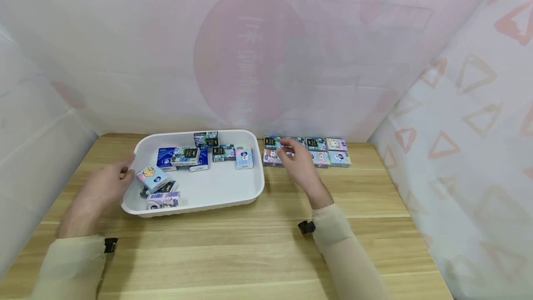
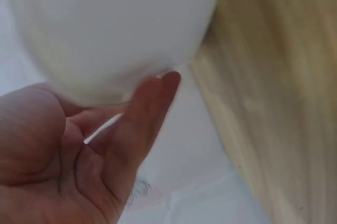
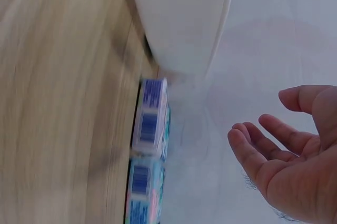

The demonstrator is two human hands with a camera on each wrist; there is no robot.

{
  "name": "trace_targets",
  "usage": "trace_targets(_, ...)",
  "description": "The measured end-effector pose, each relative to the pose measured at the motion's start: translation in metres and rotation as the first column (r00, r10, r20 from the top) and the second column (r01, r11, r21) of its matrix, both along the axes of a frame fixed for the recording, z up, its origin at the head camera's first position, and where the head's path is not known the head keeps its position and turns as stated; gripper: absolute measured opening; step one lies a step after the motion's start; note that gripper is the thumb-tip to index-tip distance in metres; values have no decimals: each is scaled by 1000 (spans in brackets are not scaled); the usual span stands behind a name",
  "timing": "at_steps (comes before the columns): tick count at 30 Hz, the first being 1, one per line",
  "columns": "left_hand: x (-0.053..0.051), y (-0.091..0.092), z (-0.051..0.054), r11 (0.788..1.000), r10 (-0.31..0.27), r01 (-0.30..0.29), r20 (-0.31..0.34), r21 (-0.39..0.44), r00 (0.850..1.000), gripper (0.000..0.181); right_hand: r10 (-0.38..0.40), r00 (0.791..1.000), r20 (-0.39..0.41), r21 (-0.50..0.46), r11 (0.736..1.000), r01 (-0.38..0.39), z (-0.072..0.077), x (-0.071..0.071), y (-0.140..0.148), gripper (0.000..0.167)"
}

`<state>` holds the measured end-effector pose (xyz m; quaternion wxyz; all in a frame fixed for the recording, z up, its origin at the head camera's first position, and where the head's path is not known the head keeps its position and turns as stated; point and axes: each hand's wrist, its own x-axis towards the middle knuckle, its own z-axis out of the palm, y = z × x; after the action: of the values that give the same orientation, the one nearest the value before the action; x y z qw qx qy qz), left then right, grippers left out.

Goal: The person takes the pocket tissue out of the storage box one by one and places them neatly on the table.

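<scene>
My left hand (image 1: 104,184) is at the left rim of a white plastic tray (image 1: 216,193), its fingers loosely bent. In the left wrist view its fingertips overlap the tray's blurred corner; firm contact is hard to tell. Inside the tray lie several small tissue packs, among them a light blue one (image 1: 152,178), a purple one (image 1: 164,200), a dark floral one (image 1: 185,156) and a deep blue one (image 1: 165,158). My right hand (image 1: 300,166) hovers over two rows of tissue packs (image 1: 339,158) right of the tray. Nothing is in its loosely bent fingers.
The wooden table (image 1: 233,249) carries everything. A pale printed sheet (image 1: 166,59) stands behind the tray and packs, and another with triangle shapes (image 1: 479,152) rises along the right edge.
</scene>
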<state>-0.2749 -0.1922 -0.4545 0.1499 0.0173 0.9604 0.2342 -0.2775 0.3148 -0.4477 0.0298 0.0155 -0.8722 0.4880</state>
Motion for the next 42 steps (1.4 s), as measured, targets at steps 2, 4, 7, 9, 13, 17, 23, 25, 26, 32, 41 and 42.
trace_targets(2,-1,-1,-3,1000,5,-5,-6,10,1000,66,32,999,4,1,999,-32,1,3,-11,43)
trace_targets(4,-2,-3,-6,1000,3,-2,-13,30,1000,64,64,998,6,-4,998,-64,2,5,-23,43)
trace_targets(7,-3,-7,-9,997,-5,6,-20,71,1000,63,106,994,7,-6,994,-106,2,6,-40,42)
trace_targets(9,-4,-9,-11,997,-8,10,-26,81,1000,63,133,991,6,-4,991,-133,2,6,-51,42)
trace_targets(13,-5,-10,-12,997,-12,14,-30,81,999,64,177,984,10,18,984,-177,3,5,-72,44)
trace_targets(17,-4,-9,-11,997,-6,8,-23,81,1000,64,214,977,17,35,976,-215,2,1,-92,46)
trace_targets(23,-4,-8,-11,997,-6,8,-16,81,1000,65,247,968,37,56,967,-249,-4,-7,-121,47)
trace_targets(25,-7,-10,-15,997,-6,7,-14,78,1000,65,253,966,43,66,964,-256,-7,-9,-130,48)
trace_targets(26,-8,-13,-18,997,-4,6,-17,81,1000,66,254,966,48,76,963,-257,-9,-10,-135,48)
trace_targets(32,-17,-22,-35,995,10,-6,-38,100,999,69,262,961,86,128,954,-272,-18,-13,-161,52)
trace_targets(41,-9,-9,-15,996,3,-3,5,85,1000,65,233,966,116,265,930,-256,-29,-22,-197,58)
trace_targets(42,-8,-8,-13,996,5,-6,9,84,1000,65,235,965,119,274,926,-259,-30,-23,-200,58)
